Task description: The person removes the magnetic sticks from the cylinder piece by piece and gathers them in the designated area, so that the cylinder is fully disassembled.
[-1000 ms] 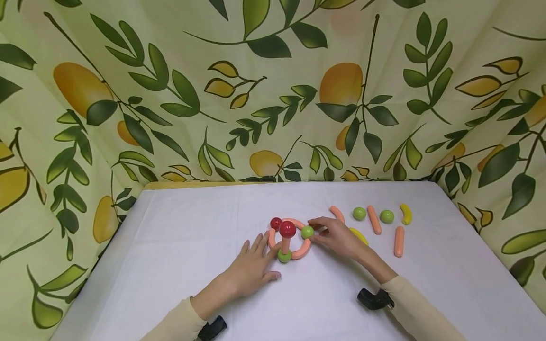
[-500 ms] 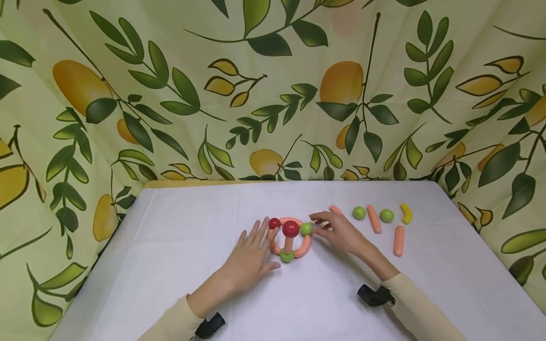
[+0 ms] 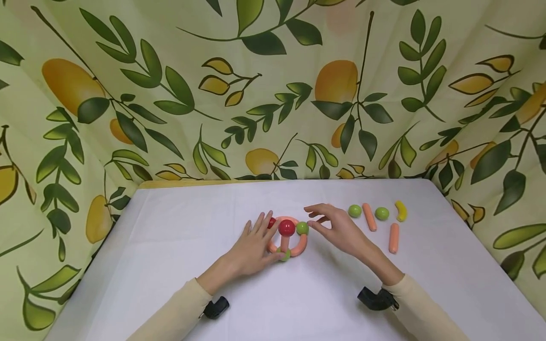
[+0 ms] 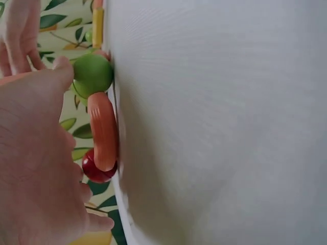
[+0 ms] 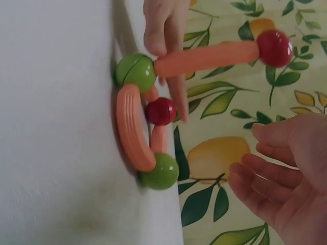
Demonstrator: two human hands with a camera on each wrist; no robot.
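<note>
A ring of curved salmon-pink rods [image 3: 300, 246] lies between the hands, joined by balls. An upright rod [image 5: 207, 57] rises from the ring's near green ball [image 3: 285, 255] with a red ball [image 3: 286, 228] on top. My left hand [image 3: 251, 248] lies along the ring's left side, fingers extended, its thumb against the near green ball. Its fingers partly cover the ring's far-left red ball [image 3: 271, 222]. Beside the right green ball [image 3: 302, 228] hovers my right hand [image 3: 339, 229], fingers loosely bent and holding nothing. In the right wrist view, that hand is apart from the ring.
Loose pieces lie to the right on the white-covered table [image 3: 192, 213]: two green balls [image 3: 355, 211], two straight salmon-pink rods [image 3: 394, 238] and a curved yellow piece [image 3: 401, 211]. A patterned curtain [image 3: 273, 104] stands behind. The right hand mostly hides another salmon-pink piece.
My right fingers have come off the right green ball and spread slightly apart. My left thumb has moved in against the near green ball. The head view has shifted a little.
</note>
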